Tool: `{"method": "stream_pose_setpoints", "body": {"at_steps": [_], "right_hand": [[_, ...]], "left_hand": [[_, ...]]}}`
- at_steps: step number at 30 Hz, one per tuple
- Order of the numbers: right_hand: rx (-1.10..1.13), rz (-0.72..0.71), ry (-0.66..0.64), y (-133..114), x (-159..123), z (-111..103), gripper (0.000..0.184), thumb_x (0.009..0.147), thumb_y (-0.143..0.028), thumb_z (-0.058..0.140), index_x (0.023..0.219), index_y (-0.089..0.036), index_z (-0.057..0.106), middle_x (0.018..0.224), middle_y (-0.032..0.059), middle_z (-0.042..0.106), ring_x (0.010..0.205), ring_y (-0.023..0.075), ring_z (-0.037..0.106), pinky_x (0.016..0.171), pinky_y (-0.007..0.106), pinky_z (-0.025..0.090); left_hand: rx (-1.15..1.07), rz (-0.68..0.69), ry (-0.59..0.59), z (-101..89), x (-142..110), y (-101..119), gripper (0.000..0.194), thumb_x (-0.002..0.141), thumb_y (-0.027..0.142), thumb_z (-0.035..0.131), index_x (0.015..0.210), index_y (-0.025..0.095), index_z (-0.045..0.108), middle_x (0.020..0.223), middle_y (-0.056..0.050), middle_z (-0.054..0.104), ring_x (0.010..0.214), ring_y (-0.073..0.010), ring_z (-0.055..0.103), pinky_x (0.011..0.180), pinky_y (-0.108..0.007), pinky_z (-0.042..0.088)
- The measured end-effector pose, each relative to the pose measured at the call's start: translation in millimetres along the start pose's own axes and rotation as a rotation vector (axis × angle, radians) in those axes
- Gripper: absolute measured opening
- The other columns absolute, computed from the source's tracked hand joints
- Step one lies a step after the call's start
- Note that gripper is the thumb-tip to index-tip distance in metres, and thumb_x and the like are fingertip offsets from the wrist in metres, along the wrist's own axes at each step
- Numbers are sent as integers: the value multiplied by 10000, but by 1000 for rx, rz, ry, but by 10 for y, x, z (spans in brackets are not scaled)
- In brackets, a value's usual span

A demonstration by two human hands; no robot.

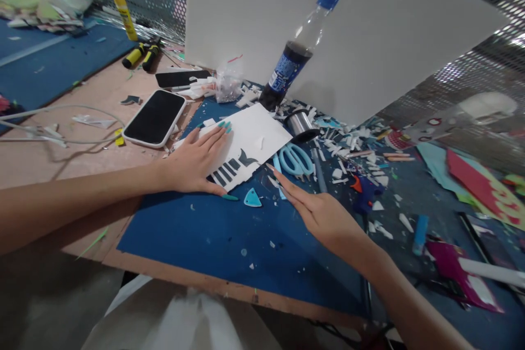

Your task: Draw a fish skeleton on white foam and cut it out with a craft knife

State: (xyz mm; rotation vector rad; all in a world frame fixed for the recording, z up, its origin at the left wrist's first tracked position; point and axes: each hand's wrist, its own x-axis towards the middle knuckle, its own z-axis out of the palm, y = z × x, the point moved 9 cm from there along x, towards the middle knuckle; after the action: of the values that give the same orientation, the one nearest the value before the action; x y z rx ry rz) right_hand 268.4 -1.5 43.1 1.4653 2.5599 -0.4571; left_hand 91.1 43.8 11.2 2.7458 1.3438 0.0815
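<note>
My left hand [194,156] lies flat on a white sheet [250,131], fingers spread, thumb reaching past its lower edge. Dark bars [225,171] and a dark tail-like shape [248,158] show on the sheet; I cannot tell whether they are cut-outs or dark pieces. My right hand [314,210] is stretched out low over the blue mat [229,240], its fingertips by the sheet's right corner, with nothing visible in it. Just beyond those fingers are light-blue-handled scissors [296,160]. Between the hands sits a small light-blue triangular piece [252,198] with holes.
A bottle [289,63] of dark drink stands behind the sheet, beside a wire spool [302,124]. White scraps [340,142] litter the right side. Left are a phone [155,118], a cable [82,108] and yellow-handled pliers [142,56]. A white board [353,27] rises behind.
</note>
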Motion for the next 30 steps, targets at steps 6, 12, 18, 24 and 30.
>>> {"method": "stream_pose_setpoints", "body": {"at_steps": [6,12,18,24,30], "right_hand": [[-8,-34,-33,-198,348,-14,499,966,-243,255,1458,-239,171,412,-92,206,368,63,175,440,217,137],[-10,-34,-37,-229,419,-37,490,955,-202,288,1441,-250,244,414,-88,187,367,60,188,451,218,142],[-52,-27,-56,-230,427,-14,499,957,-217,303,1442,-293,215,415,-89,172,367,67,186,441,208,147],[-81,-11,-60,-233,449,-6,507,953,-208,307,1442,-296,209,412,-87,216,364,65,207,436,203,150],[-73,-22,-48,-257,446,-13,521,942,-164,316,1444,-271,226,417,-78,270,370,63,214,438,211,152]], "left_hand": [[-13,25,44,-4,-14,-10,1154,670,870,186,1445,28,36,1499,-218,103,1403,-344,101,1114,-531,60],[-34,30,45,-6,-4,-2,1156,666,872,194,1446,36,25,1495,-227,107,1402,-345,103,1112,-533,56],[-49,17,31,-2,1,-9,1164,662,876,176,1444,23,52,1496,-226,86,1399,-360,98,1109,-550,51],[-50,12,21,-4,2,-7,1179,651,882,175,1441,13,64,1495,-224,83,1401,-355,95,1106,-558,56],[-48,14,17,4,4,-17,1167,659,878,184,1444,22,64,1501,-214,62,1401,-358,92,1110,-552,53]]}}
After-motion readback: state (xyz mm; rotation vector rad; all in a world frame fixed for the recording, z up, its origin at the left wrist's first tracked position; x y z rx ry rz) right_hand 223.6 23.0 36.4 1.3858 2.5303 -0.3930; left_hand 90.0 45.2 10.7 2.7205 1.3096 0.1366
